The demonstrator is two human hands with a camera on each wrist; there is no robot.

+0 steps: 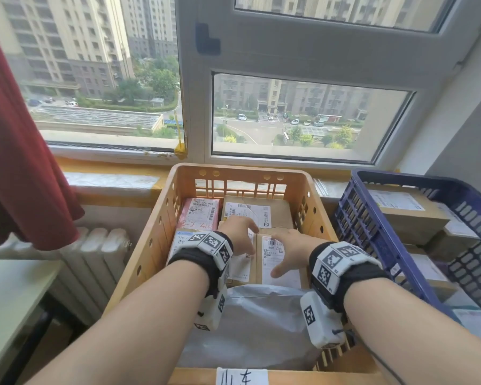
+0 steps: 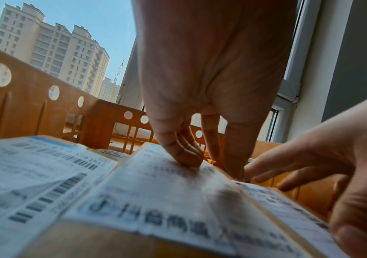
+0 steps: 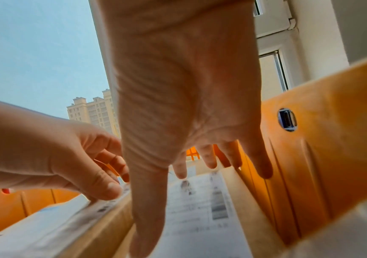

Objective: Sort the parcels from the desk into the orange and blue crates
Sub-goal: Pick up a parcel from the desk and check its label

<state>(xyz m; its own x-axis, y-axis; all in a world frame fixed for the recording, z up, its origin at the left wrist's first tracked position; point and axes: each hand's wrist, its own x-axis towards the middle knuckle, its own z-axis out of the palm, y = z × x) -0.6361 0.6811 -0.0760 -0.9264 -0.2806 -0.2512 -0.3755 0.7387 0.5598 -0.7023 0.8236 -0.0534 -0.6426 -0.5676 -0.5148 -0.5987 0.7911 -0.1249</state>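
Both hands down inside the orange slotted plastic crate [image 1: 314, 190], under the window. Left hand [image 1: 240, 232] with fingers nearly straight, fingertips [image 2: 186, 157] pressing on the white label of a brown cardboard parcel [image 2: 155, 200] in the middle of the crate, thumb along its right edge; grip not closed round anything. Right hand [image 1: 288, 250] spread flat, fingers straight and apart, hovering over or resting on the neighbouring brown cardboard parcel with a white barcode label [image 1: 275, 262], against the crate's right wall; contact impossible to tell from the wrist view, nothing held.

Elsewhere in the same crate: a pink labelled parcel [image 1: 199, 215] at the back left, a tan cardboard box [image 1: 278, 211] at the back right, a white-labelled box with a blue stripe [image 1: 179, 240] at the left, partly hidden by the left wrist, and a grey plastic mailer bag [image 1: 250, 323] at the near end, under the forearms.

Just right of it, touching or nearly so, the blue perforated plastic crate [image 1: 367, 218], holding stacked brown cardboard boxes [image 1: 408, 215] with white labels.

Dark red curtain [image 1: 20, 162] at left, white radiator [image 1: 95, 254] below the sill, pale bench [image 1: 9, 290] corner at lower left.
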